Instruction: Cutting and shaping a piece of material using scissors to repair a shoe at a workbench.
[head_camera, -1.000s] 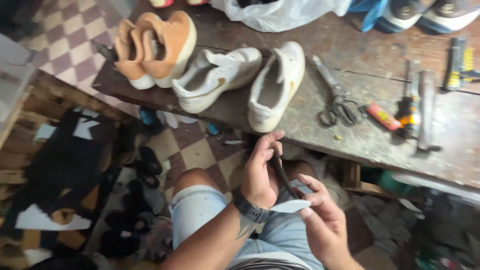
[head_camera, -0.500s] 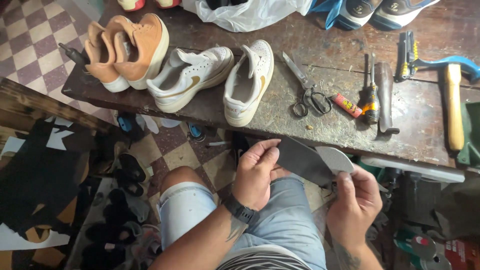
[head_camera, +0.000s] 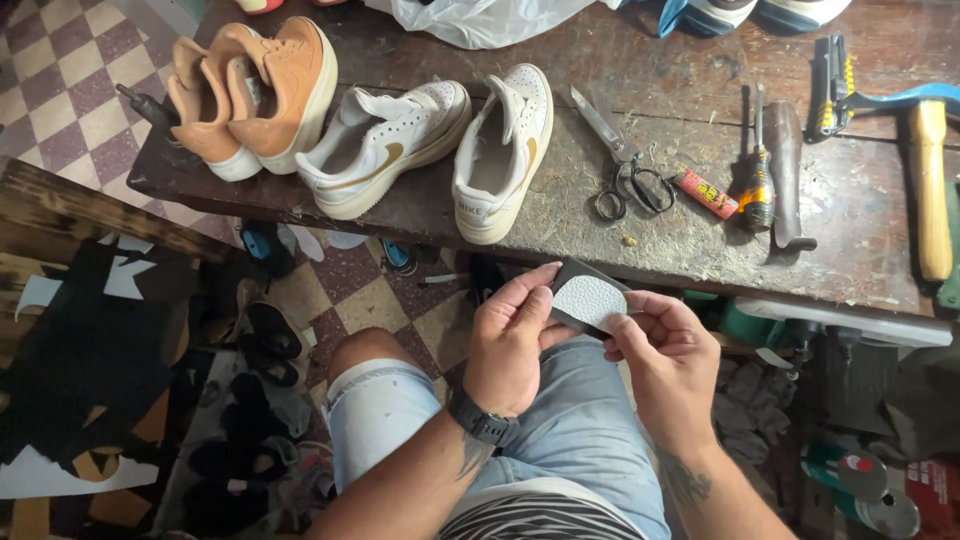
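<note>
Worn wooden workbench; checkered tile floor beneath.

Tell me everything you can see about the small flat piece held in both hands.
The flat piece is a small, thin cut-out, rounded at one end, with a pale grey pebbled face and dark edges; it looks like leather or rubber sheet. It is held tilted above the lap, just below the workbench edge. The left hand pinches its left side, the right hand its lower right.

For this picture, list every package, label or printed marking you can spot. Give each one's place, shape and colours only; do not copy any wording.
Small tube: lies on the workbench beside the scissors, red with a pale printed label.
Plastic bag: top of the bench, whitish, crumpled.
Red box: bottom right on the floor, partly cut off.
</note>
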